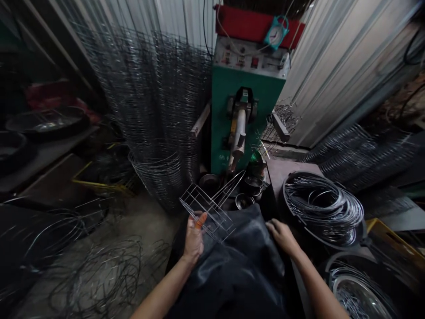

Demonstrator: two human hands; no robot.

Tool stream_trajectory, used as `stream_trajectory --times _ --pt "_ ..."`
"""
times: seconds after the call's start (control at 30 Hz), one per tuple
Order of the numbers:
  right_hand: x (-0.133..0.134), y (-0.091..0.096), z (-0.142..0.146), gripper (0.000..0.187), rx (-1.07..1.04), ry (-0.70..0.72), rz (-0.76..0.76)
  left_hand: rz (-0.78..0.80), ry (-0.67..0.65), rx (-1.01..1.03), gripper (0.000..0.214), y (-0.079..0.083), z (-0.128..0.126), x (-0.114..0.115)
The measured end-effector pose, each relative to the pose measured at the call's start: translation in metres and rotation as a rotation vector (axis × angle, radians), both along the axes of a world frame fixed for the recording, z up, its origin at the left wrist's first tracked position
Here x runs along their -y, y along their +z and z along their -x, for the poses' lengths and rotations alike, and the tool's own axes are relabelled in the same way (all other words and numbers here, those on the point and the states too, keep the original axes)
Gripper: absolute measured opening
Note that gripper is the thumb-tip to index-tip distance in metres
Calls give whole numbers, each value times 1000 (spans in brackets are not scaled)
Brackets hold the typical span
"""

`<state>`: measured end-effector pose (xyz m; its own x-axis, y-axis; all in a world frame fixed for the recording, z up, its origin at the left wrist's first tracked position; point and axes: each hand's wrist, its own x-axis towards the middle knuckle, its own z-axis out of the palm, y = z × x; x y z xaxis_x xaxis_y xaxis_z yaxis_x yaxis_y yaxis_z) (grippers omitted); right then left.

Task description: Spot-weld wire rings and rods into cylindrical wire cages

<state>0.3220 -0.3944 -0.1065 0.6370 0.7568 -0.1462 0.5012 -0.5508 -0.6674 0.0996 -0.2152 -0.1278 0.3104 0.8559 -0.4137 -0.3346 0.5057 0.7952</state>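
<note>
My left hand (194, 238) is closed on the near edge of a wire mesh piece (212, 204), a small bent grid that reaches up toward the arm of a green welding machine (244, 115). An orange cover sits on one finger of that hand. My right hand (281, 235) rests palm down on the dark cloth (239, 266) over my lap, fingers curled loosely with nothing seen in them.
A tall stack of wire mesh sheets (156, 110) stands at the left of the machine. A round tub of wire rings (323, 208) sits at the right, another (358, 292) below it. Loose wires (99, 270) litter the floor on the left. Small metal bowls (247, 195) stand under the machine.
</note>
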Motion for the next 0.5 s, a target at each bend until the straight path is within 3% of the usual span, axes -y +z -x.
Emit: stream_trajectory --times 0.13,0.23,0.33,0.5 --pt "-72 34 2 37 -127 -155 -367 -17 -18 31 35 -2 -10 8" --pt "-116 36 13 36 -220 -190 -501 -17 -18 37 34 -5 -13 16" --pt "-136 26 23 35 -301 -207 -567 -6 1 28 35 -6 -14 17" --pt "-142 12 27 35 -415 -225 -646 -19 -4 17 35 -4 -13 13"
